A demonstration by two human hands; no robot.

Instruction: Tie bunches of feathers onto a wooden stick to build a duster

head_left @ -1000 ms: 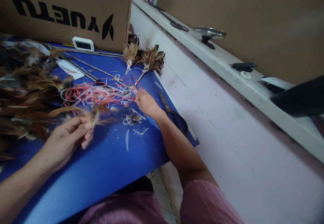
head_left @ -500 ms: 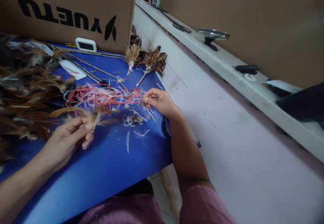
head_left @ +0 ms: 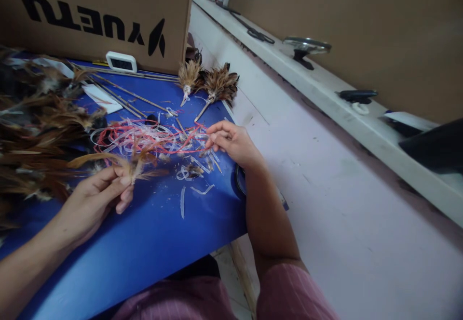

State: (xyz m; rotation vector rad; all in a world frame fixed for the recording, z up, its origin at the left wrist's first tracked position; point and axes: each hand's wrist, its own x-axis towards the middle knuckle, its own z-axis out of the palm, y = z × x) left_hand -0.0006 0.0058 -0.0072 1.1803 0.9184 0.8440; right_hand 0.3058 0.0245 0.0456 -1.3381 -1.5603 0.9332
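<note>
My left hand [head_left: 104, 190] is closed in a pinch around the base of a small bunch of brown feathers [head_left: 134, 166], whose tips fan out over the table. At the right end of a tangle of red and clear plastic strings [head_left: 144, 134], my right hand [head_left: 233, 141] hovers with bent fingers slightly apart. I make out nothing held in it. Loose string ends and small scraps lie just under its fingertips. Between the hands, cut bits of clear strip [head_left: 183, 202] and a small feather tuft [head_left: 194, 169] rest on the blue table [head_left: 162, 247].
Many loose brown feathers [head_left: 32, 132] cover the table's left side. Two feather dusters [head_left: 219, 84] lie at the back, near thin sticks [head_left: 126, 88] and a white digital clock [head_left: 121, 62]. A cardboard box [head_left: 90, 2] stands behind. A black roll [head_left: 238, 180] sits by my right forearm, beside the wall.
My right hand's fingers have loosened from a pinch and spread slightly by the strings, the hand shifting a little right. My left hand still holds the feathers in nearly the same spot.
</note>
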